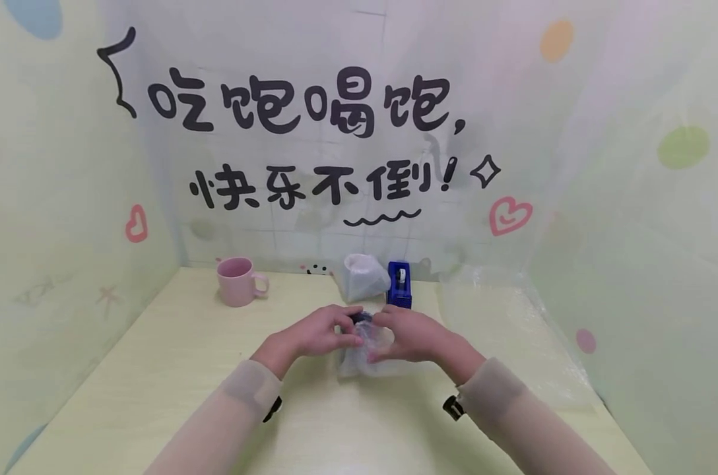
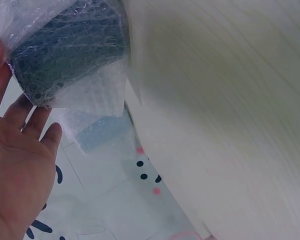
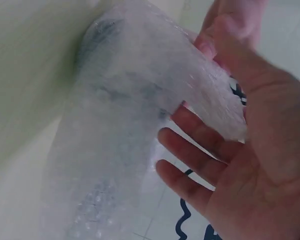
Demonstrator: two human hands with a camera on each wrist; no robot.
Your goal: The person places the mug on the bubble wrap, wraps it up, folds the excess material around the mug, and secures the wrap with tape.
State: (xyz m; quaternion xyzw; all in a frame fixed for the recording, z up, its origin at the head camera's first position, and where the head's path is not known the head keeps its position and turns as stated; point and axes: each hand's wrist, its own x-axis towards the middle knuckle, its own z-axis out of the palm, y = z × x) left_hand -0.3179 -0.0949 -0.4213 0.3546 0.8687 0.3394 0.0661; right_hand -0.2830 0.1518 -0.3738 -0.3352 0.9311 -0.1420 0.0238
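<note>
A dark object (image 2: 70,55) shows through bubble wrap (image 1: 367,356) on the table in front of me. My left hand (image 1: 329,330) holds its left side, thumb toward me and fingers on the far side. From the right, my right hand (image 1: 409,333) grips the wrap between thumb and forefinger. In the right wrist view the bubble wrap (image 3: 125,110) hangs in a wide cloudy fold beside the right hand (image 3: 260,150), whose other fingers are loosely bent. The left hand (image 3: 232,30) appears beyond the fold. The kind of the wrapped object cannot be told.
Behind the hands stand a white wrapped bundle (image 1: 365,280) and a blue tape dispenser (image 1: 399,297). A pink mug (image 1: 234,287) sits at the back left. Clear bubble wrap sheeting (image 1: 507,343) lies along the table's right side. Printed curtains (image 1: 311,237) enclose the table (image 1: 139,382).
</note>
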